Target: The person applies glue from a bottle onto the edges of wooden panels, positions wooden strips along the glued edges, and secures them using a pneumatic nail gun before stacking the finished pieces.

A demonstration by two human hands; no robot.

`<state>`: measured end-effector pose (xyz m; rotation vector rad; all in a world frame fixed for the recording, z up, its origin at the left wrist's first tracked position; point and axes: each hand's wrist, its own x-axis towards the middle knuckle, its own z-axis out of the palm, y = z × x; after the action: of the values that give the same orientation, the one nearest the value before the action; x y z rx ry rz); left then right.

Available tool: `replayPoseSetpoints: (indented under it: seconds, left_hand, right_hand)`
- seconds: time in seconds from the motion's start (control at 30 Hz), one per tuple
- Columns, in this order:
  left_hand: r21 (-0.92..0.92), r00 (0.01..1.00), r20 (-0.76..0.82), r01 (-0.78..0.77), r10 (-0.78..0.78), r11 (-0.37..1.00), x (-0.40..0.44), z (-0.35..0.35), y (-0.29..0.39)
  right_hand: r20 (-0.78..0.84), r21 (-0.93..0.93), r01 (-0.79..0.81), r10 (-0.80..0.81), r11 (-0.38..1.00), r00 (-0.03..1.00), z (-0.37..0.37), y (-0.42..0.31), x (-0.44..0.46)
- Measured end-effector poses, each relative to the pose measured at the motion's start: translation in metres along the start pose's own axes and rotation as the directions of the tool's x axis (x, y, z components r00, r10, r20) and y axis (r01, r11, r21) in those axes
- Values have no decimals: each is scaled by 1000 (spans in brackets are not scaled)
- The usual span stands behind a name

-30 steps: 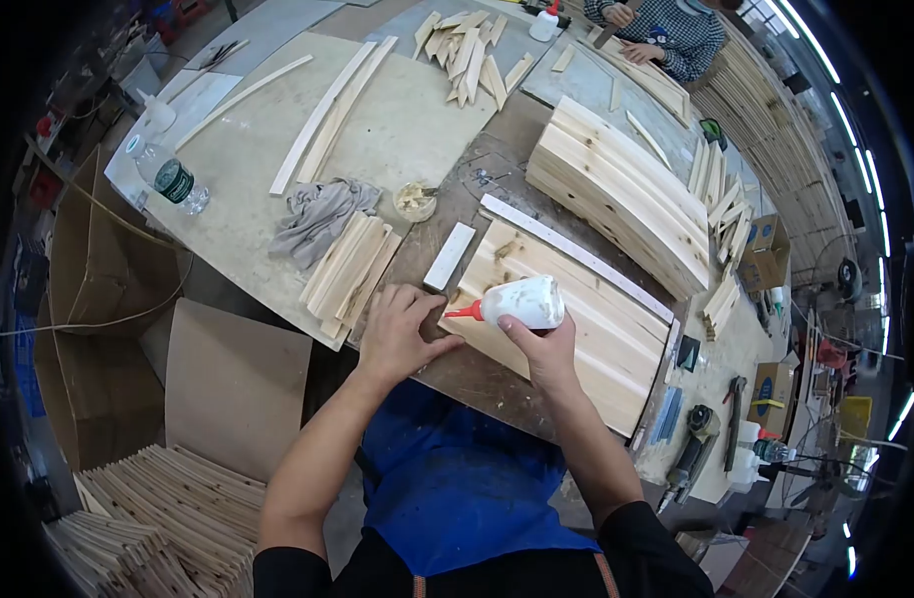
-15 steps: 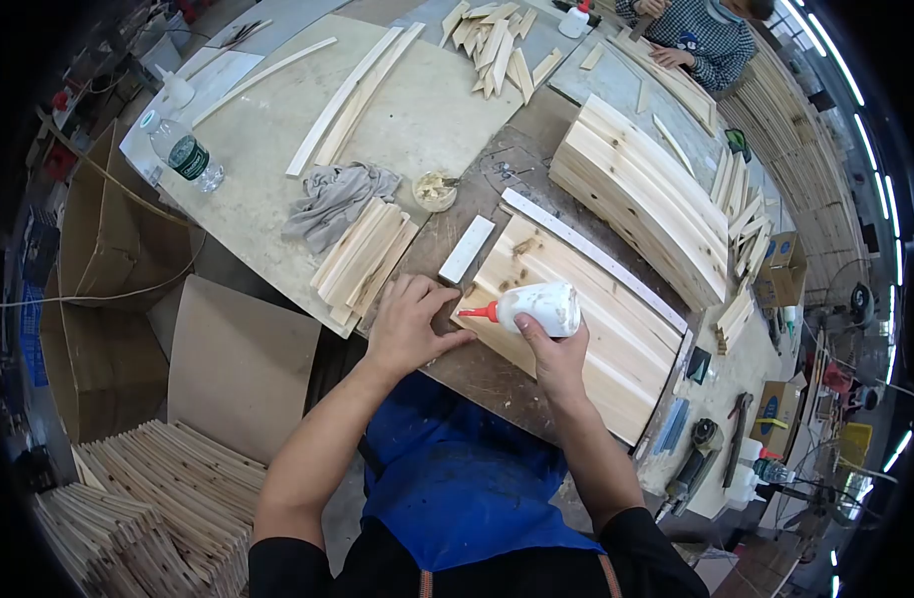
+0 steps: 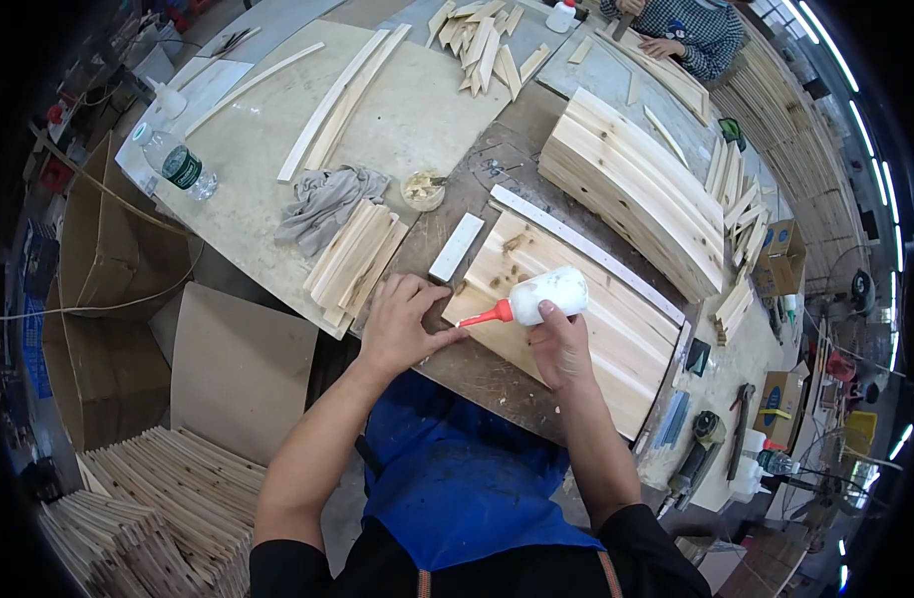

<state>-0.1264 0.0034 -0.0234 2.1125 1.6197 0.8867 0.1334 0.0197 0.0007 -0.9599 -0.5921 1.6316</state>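
White plastic, tipped with a long red nozzle: the squeeze bottle [image 3: 551,296] is in my right hand [image 3: 561,349], thumb pressed on its side and fingers wrapped beneath. I hold it tilted over on its side, the nozzle pointing left to the near-left corner of a pale, knotty pine panel [image 3: 616,344]. I cannot tell whether the tip touches the wood. My left hand [image 3: 402,329] is beside that corner, palm down, its thumb spread well away from the bent fingers, with nothing pinched between them. The thumb's tip comes right by the nozzle; whether it presses on the panel's edge, I cannot tell.

The panel lies flat on a worn brown work board [image 3: 497,394] in front of my blue cloth apron [image 3: 457,478]. Along its far edge runs a long, narrow white strip [image 3: 591,254], and a short white rectangular block [image 3: 457,247] lies just off its left end. Beyond the strip stands a thick stack of pine boards [image 3: 631,194]. Left of the block, near my left hand, are a bundle of short pine slats [image 3: 355,264], a crumpled grey cloth [image 3: 329,207] and a round, clear tub of pale paste [image 3: 423,190]. Across the tables, a person in a dark checked shirt [image 3: 691,35] has both hands at some wooden strips [image 3: 661,72].
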Motion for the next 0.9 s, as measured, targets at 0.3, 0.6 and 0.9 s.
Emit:
replayPoseSetpoints:
  seconds: [0.3,0.6,0.9]
  left_hand:
    - [10,1000,-5,-6,6,1000,0,-1,1]
    - [10,1000,-4,2,-2,1000,1,-1,2]
    - [5,1000,-14,-1,1,1000,1,0,1]
  right_hand:
    - [0,-182,70,-71,981,997,5,1,-1]
    - [24,-470,205,-220,859,975,13,9,-2]
    - [71,-524,230,-226,820,971,22,13,-5]
